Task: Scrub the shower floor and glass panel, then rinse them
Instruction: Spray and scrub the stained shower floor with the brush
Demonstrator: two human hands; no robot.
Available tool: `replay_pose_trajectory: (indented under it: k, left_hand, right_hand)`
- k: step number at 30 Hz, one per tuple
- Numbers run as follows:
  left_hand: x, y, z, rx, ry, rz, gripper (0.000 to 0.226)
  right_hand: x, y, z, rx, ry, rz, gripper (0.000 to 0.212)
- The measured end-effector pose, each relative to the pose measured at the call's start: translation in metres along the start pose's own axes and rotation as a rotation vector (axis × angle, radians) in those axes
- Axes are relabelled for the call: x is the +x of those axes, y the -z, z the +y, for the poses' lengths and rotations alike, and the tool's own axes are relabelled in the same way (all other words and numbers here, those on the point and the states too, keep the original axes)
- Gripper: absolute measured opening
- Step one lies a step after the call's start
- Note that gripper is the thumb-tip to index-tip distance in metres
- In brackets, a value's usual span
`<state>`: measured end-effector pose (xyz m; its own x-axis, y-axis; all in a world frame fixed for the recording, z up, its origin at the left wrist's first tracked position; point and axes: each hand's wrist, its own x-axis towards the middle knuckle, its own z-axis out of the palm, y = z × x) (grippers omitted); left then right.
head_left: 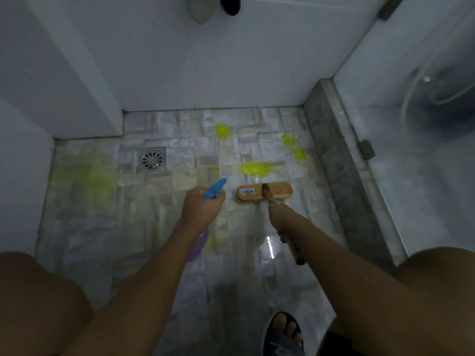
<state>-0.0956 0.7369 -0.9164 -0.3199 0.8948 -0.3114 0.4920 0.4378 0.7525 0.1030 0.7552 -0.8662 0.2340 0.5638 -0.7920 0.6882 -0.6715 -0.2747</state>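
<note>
The long-handled wooden scrub brush point(264, 192) sits bristles-down on the wet grey stone-tile shower floor point(180, 186), just short of bright yellow-green cleaner splotches point(254, 168). The right hand point(281, 223) has its fingers wrapped round the handle. Firm, overlapping pushes through each splotch would likely spread it best. The left hand point(203, 209) grips a translucent purple spray bottle with a blue trigger point(214, 189), its fill level unreadable. The glass panel point(416, 163) stands at right.
</note>
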Motion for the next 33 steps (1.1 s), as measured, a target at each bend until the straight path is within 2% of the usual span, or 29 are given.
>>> replay_pose_trajectory:
  k: [2, 4, 8, 13, 18, 23, 26, 28, 30, 33]
  left_hand:
    - [0.004, -0.015, 0.012, 0.029, 0.030, 0.004, 0.051]
    - [0.007, -0.028, 0.020, 0.041, 0.012, 0.005, 0.052]
    - [0.014, -0.047, 0.033, 0.064, -0.024, 0.024, 0.051]
    - [0.018, -0.070, 0.057, 0.026, 0.096, 0.069, 0.044]
    - [0.028, -0.074, 0.067, 0.058, 0.102, 0.116, 0.044]
    - [0.047, -0.070, 0.048, 0.019, 0.104, 0.208, 0.044]
    - [0.057, -0.065, 0.032, -0.043, 0.044, 0.278, 0.041]
    - [0.065, -0.060, 0.030, -0.039, 0.015, 0.330, 0.039]
    - [0.067, -0.058, 0.021, -0.017, -0.024, 0.340, 0.038]
    - [0.064, -0.056, 0.013, -0.033, -0.083, 0.336, 0.040]
  right_hand:
    - [0.009, 0.005, 0.000, -0.009, 0.018, -0.038, 0.037]
    - [0.020, 0.009, -0.002, -0.074, 0.035, -0.074, 0.042]
    - [0.032, 0.023, -0.005, -0.152, 0.010, -0.129, 0.038]
    - [0.031, 0.044, -0.011, -0.223, 0.034, -0.179, 0.025]
    - [0.041, 0.049, -0.010, -0.342, 0.086, -0.230, 0.029]
    - [0.069, 0.051, -0.028, -0.345, 0.240, -0.169, 0.039]
    - [0.101, 0.050, -0.075, -0.243, 0.299, -0.071, 0.037]
    - [0.113, 0.049, -0.103, -0.267, 0.316, -0.028, 0.036]
    - [0.115, 0.041, -0.103, -0.316, 0.342, -0.033, 0.037]
    - [0.091, 0.034, -0.054, -0.501, 0.387, -0.076, 0.038]
